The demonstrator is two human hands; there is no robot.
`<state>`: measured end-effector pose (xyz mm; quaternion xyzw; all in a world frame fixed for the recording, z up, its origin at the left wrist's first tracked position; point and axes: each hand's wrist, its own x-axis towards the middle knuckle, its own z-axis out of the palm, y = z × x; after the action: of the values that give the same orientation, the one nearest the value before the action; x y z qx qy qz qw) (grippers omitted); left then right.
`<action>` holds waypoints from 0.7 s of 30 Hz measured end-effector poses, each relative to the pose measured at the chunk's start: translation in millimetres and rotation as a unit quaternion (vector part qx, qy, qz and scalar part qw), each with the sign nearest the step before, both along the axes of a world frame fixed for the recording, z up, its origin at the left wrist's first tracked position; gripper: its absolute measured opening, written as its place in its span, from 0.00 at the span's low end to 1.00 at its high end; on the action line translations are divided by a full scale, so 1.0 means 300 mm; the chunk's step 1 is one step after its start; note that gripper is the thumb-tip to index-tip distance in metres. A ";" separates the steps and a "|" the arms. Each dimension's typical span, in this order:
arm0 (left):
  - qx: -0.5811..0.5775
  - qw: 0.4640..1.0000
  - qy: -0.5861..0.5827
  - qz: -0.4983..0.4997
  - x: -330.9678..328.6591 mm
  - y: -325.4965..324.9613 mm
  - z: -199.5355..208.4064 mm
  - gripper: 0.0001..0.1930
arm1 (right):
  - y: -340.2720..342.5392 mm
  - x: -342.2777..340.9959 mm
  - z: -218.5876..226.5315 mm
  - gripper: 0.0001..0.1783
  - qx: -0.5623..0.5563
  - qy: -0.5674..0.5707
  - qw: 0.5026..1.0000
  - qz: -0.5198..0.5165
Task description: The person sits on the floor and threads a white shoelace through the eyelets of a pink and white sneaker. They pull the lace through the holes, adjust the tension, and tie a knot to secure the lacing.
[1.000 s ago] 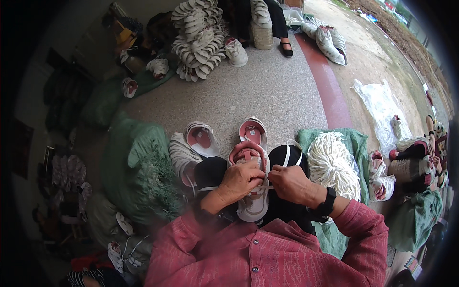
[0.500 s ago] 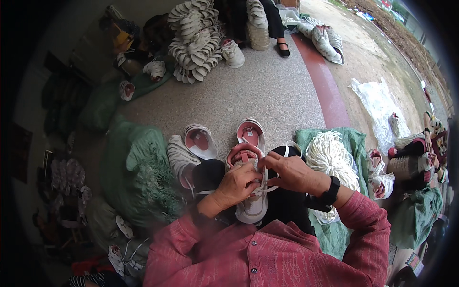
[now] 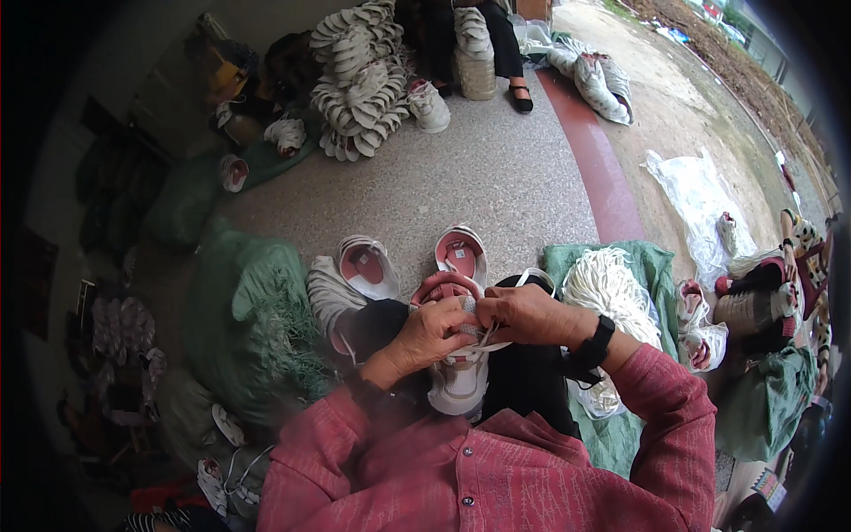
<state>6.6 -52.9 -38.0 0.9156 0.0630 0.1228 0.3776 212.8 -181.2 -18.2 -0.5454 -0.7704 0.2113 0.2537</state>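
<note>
A white sneaker [image 3: 458, 386] with a pink lining rests between my knees, toe toward me. My left hand [image 3: 434, 330] lies closed over its lacing area, fingertips bent at the eyelets; it grips the shoe's upper there. Beside it, my right hand [image 3: 525, 315] is closed in a pinch on the white shoelace [image 3: 483, 348], at the right edge of the lacing. A loop of lace rises behind the right hand. The fingertips partly hide the eyelets. Just beyond the sneaker stands another pink-lined shoe [image 3: 461, 251].
A row of nested white shoes [image 3: 330, 297] stands left of my knees, near a green sack [image 3: 257, 328]. On the right, a bundle of white laces [image 3: 607, 288] lies on green sacking [image 3: 660, 266]. Stacked shoe uppers [image 3: 359, 84] and a seated person's legs [image 3: 505, 44] are at the back.
My right hand has closed from spread fingers into a pinch and come nearer the left at the lacing. My left hand has shifted slightly up the shoe.
</note>
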 end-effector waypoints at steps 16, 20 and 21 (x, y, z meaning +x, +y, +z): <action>0.420 0.895 0.081 0.125 -0.205 0.210 0.347 0.02 | 0.011 0.027 -0.027 0.10 0.025 0.014 0.999 0.029; 0.070 0.988 0.069 0.119 -0.191 0.140 0.305 0.05 | 0.023 0.029 -0.056 0.10 0.034 -0.009 0.999 0.026; 0.029 0.994 0.062 0.087 -0.162 0.084 0.265 0.05 | 0.019 0.030 -0.057 0.11 0.024 0.008 0.999 0.031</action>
<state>-41.8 -27.8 41.4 0.9233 0.1620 0.0994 0.3338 221.9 -175.6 -35.2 -0.5133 -0.7897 0.2050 0.2664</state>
